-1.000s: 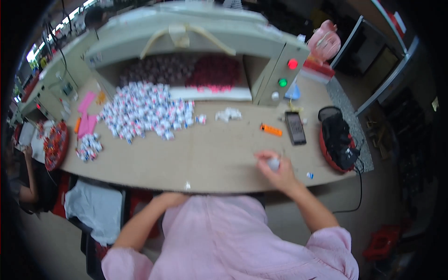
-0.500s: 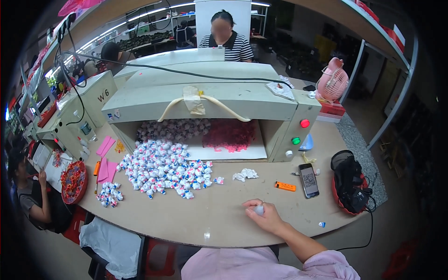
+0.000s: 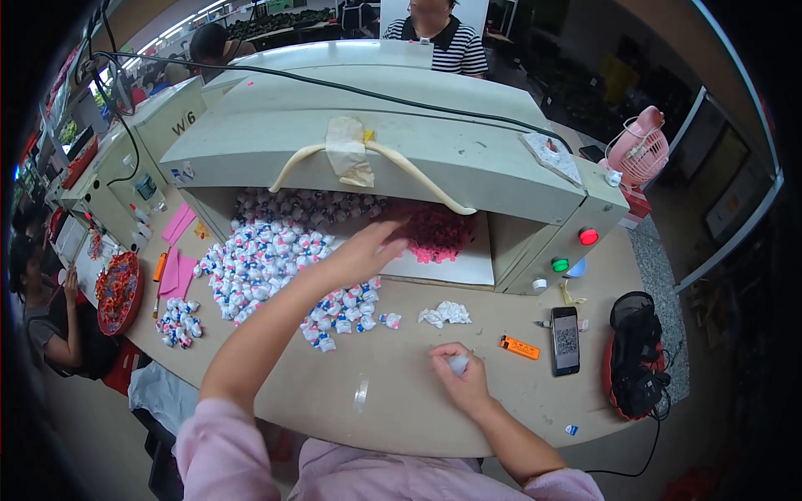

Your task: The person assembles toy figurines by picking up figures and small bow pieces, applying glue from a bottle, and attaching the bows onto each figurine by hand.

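Note:
My left hand [image 3: 369,253] reaches into the mouth of a pale green bench machine [image 3: 368,167]. Its fingers are stretched out at the edge of a heap of small bright pink pieces [image 3: 436,234] on a white board [image 3: 451,272]; nothing shows in them. Under my left forearm and beside it lies a big pile of small white figures with blue and pink parts [image 3: 267,259]. Above the table's near side, my right hand [image 3: 468,380] is closed round a small whitish, rounded thing [image 3: 458,364], mostly covered by the fingers.
Right of centre lie crumpled white paper [image 3: 445,314], an orange lighter-like tool [image 3: 520,347] and a phone [image 3: 565,341]. A red basket with black items [image 3: 637,355] stands further right, near a pink fan [image 3: 639,146]. Pink sheets [image 3: 175,274] and a red bowl [image 3: 119,292] are left. Co-workers sit around.
My left arm has come into view and stretched across the pile to the pink pieces. The right hand keeps hold of the whitish thing. The view has shifted closer to the machine.

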`<control>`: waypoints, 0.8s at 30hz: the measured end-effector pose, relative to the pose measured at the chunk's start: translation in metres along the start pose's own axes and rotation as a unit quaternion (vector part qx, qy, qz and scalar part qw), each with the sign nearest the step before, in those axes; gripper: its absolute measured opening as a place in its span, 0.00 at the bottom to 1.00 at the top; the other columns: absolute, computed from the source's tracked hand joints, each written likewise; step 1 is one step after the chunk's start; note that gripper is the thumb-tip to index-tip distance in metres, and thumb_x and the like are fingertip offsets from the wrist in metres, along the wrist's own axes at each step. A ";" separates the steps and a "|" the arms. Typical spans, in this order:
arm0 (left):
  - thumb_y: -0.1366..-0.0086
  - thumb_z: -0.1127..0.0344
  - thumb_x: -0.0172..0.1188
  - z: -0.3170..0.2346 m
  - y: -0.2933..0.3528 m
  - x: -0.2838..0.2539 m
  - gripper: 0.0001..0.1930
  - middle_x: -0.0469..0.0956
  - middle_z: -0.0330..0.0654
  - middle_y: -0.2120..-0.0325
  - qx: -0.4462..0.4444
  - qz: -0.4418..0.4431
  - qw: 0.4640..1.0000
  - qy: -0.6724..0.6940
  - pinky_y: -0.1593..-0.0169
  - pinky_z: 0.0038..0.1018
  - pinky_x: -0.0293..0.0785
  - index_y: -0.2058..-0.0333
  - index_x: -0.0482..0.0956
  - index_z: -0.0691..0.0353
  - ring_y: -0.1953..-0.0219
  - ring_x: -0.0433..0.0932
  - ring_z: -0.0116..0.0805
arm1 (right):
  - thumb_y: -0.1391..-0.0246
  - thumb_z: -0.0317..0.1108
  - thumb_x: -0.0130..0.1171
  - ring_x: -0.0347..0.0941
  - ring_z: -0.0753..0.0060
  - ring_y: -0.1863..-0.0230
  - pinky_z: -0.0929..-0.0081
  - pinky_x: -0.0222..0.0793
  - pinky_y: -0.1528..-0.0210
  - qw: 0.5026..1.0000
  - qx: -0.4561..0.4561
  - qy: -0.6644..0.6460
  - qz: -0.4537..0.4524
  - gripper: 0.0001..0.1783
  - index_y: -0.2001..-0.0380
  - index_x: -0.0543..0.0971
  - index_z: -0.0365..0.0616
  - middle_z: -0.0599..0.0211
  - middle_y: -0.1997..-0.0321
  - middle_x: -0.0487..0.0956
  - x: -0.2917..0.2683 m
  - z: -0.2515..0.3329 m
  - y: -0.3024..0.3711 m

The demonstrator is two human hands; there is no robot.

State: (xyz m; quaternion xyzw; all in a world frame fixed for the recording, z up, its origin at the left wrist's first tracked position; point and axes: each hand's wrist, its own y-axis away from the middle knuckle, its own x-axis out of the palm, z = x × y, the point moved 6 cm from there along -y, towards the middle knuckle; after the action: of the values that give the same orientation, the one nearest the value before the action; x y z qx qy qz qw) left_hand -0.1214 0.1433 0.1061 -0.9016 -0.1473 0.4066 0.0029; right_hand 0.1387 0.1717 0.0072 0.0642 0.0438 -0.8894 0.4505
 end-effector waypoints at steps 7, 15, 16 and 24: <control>0.33 0.53 0.53 0.055 -0.156 0.038 0.25 0.68 0.57 0.43 0.138 -0.221 0.943 -0.204 0.40 0.43 0.65 0.43 0.69 0.61 0.41 0.67 0.57 | 0.43 0.28 0.60 0.76 0.82 0.64 0.82 0.71 0.58 1.000 0.003 0.011 0.001 0.07 0.61 0.79 0.40 0.70 0.64 0.82 -0.009 0.008 -0.001; 0.34 0.54 0.54 0.067 -0.154 0.040 0.22 0.71 0.56 0.47 0.166 -0.163 0.954 -0.188 0.42 0.43 0.66 0.46 0.72 0.62 0.44 0.69 0.57 | 0.42 0.30 0.61 0.71 0.85 0.72 0.85 0.66 0.71 0.954 0.033 -0.180 -0.237 0.09 0.60 0.75 0.39 0.74 0.71 0.76 -0.082 0.012 -0.025; 0.34 0.54 0.54 0.066 -0.152 0.041 0.22 0.71 0.56 0.47 0.168 -0.161 0.954 -0.191 0.42 0.43 0.66 0.47 0.72 0.62 0.44 0.69 0.57 | 0.42 0.30 0.61 0.71 0.84 0.72 0.84 0.66 0.70 0.944 0.026 -0.170 -0.282 0.11 0.59 0.74 0.40 0.74 0.72 0.75 -0.100 0.014 -0.029; 0.35 0.56 0.56 0.066 -0.148 0.039 0.20 0.74 0.55 0.50 0.166 -0.157 0.950 -0.215 0.44 0.43 0.68 0.50 0.74 0.62 0.47 0.71 0.56 | 0.44 0.29 0.63 0.68 0.81 0.68 0.81 0.67 0.63 0.898 -0.040 0.094 -0.428 0.16 0.54 0.72 0.41 0.72 0.71 0.74 -0.151 0.017 -0.046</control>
State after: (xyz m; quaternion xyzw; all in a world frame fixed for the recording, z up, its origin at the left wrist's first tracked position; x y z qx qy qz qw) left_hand -0.1843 0.2876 0.0524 -0.7454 -0.2145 0.6036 0.1844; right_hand 0.1890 0.3170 0.0479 0.1043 0.1442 -0.9838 0.0224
